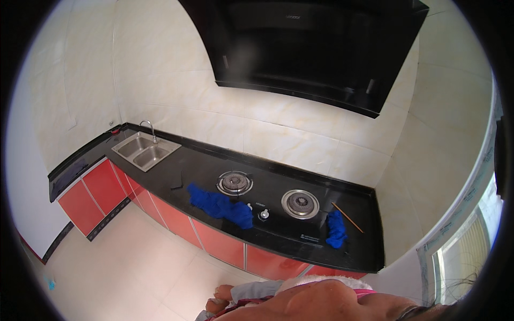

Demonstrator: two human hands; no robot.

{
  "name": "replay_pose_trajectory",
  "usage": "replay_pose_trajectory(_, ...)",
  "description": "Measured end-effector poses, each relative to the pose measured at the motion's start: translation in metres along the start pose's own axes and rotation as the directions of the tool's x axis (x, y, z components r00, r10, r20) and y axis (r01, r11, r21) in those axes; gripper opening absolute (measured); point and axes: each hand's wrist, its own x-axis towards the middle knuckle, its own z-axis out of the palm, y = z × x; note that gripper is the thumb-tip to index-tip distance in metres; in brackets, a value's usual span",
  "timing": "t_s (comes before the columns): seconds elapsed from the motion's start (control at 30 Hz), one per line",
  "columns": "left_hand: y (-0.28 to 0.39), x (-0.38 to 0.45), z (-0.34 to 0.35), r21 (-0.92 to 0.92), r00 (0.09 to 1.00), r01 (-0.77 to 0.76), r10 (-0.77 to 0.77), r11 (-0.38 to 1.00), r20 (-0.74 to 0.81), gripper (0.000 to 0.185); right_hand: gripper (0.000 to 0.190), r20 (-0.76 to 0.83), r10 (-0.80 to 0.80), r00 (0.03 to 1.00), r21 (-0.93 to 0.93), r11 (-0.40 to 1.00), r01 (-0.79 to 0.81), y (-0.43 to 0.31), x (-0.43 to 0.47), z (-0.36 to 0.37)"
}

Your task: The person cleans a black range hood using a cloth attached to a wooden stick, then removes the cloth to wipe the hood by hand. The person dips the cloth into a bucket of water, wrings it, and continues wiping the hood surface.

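Both hands show small at the bottom, close together beside the counter. My right hand (223, 292) comes out of a grey sleeve, and my left hand (217, 305) lies just below it; their fingers are too unclear to tell whether they hold anything. A long, crumpled blue cloth (219, 205) lies along the counter's front, reaching the stove knobs. A smaller blue cloth (336, 229) is right of the right burner (300, 204), beside a thin wooden stick (347, 217). The left burner (235, 183) sits behind the long cloth. Neither hand touches a cloth.
A double steel sink (146, 151) with a curved faucet (152, 130) is set in the black countertop (192, 160) at the left. Dark angled metal (179, 182) stands near the long cloth. Above hangs a black range hood (305, 52). Red cabinets (213, 234) line the counter's underside.
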Motion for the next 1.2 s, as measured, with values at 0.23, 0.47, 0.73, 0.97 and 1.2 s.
replay_pose_trajectory(0.23, 0.027, -0.018, -0.053, -0.540, 0.984, -0.177, 0.133, 0.823, -0.119, 0.042, 0.049, -0.116, -0.032, 0.993, 0.443, 0.893, 0.081, -0.039, -0.057, -0.048)
replay_pose_trajectory(0.47, 0.118, -0.069, -0.108, -0.917, 0.974, -0.147, 0.217, 0.371, -0.069, 0.018, 0.039, -0.150, -0.299, 0.943, 0.575, 0.750, 0.329, -0.044, -0.098, -0.088)
replay_pose_trajectory(0.73, 0.169, -0.064, -0.100, -0.602, 0.899, -0.436, 0.351, 0.669, -0.261, 0.016, 0.018, -0.206, -0.392, 0.896, 0.254, 0.863, 0.436, -0.049, -0.128, -0.116)
replay_pose_trajectory(0.97, 0.182, -0.076, -0.125, -0.323, 0.884, -0.453, 0.372, 0.831, -0.282, 0.021, 0.009, -0.521, -0.509, 0.685, 0.166, 0.727, 0.667, -0.073, -0.171, -0.142)
replay_pose_trajectory(1.2, 0.195, -0.084, -0.143, -0.579, 0.897, -0.437, 0.380, 0.689, -0.225, 0.023, 0.009, -0.683, -0.494, 0.538, -0.089, 0.788, 0.609, -0.101, -0.194, -0.160)
